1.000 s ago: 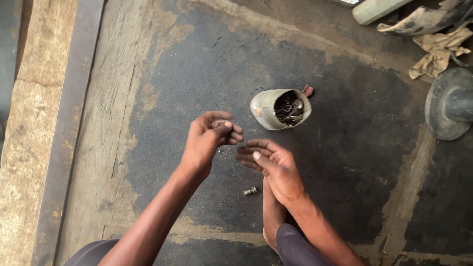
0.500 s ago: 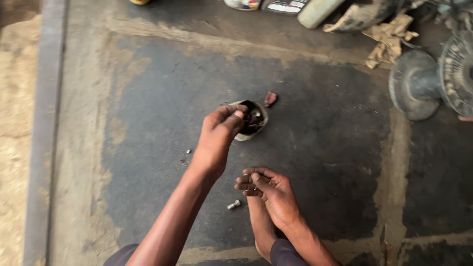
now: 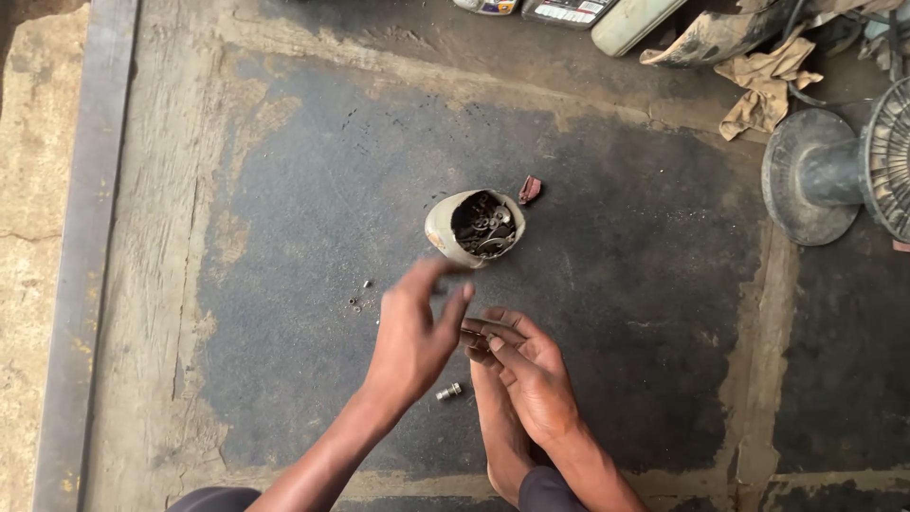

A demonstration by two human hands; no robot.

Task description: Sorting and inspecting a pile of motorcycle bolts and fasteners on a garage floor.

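Keep the right hand steady, its fingers seemingly pinching small metal parts, while the left hand's loosely spread fingers return from the cup of hardware on the floor.

— What's the ground like?
— A dark, oil-stained concrete floor, worn pale along its edges. A grey metal strip runs down the left side, with sandy ground beyond it.
— And further back?
— A fan base stands at right, crumpled rags near it. Even daylight, no hard shadows.
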